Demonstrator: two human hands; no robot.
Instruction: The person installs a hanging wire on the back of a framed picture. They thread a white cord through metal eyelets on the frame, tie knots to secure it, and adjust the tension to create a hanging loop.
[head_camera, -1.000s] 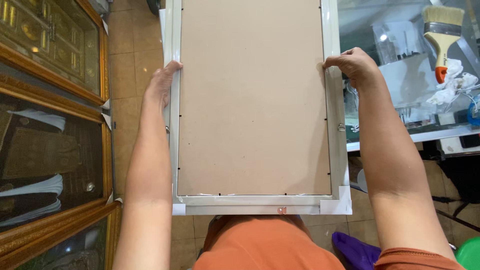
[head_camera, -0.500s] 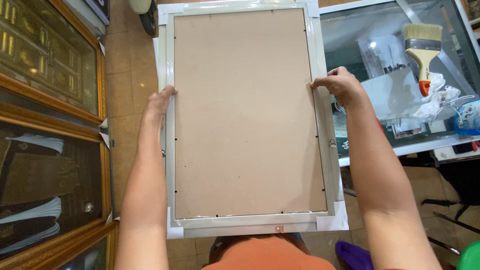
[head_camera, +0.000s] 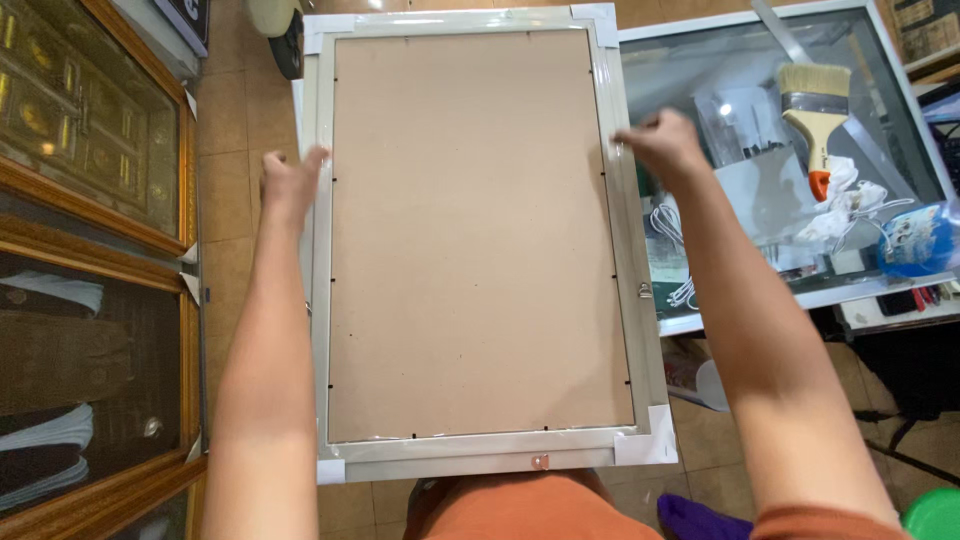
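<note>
A large silver picture frame (head_camera: 630, 300) lies face down in front of me, its brown backing board (head_camera: 470, 240) up and white protectors on its corners. Its near edge rests against my lap. My left hand (head_camera: 292, 183) grips the frame's left rail about a third of the way down. My right hand (head_camera: 658, 143) grips the right rail at a similar height, fingers curled over the edge.
A glass-topped table (head_camera: 880, 120) on the right carries a wide paintbrush (head_camera: 815, 110), white cords and rags, and a blue round object (head_camera: 915, 240). Gold-framed pictures (head_camera: 80, 150) lean along the left. Tiled floor lies below; a green object (head_camera: 935, 515) sits bottom right.
The frame has moved away from me and its whole outline has come into view. Both hands stayed on the side rails.
</note>
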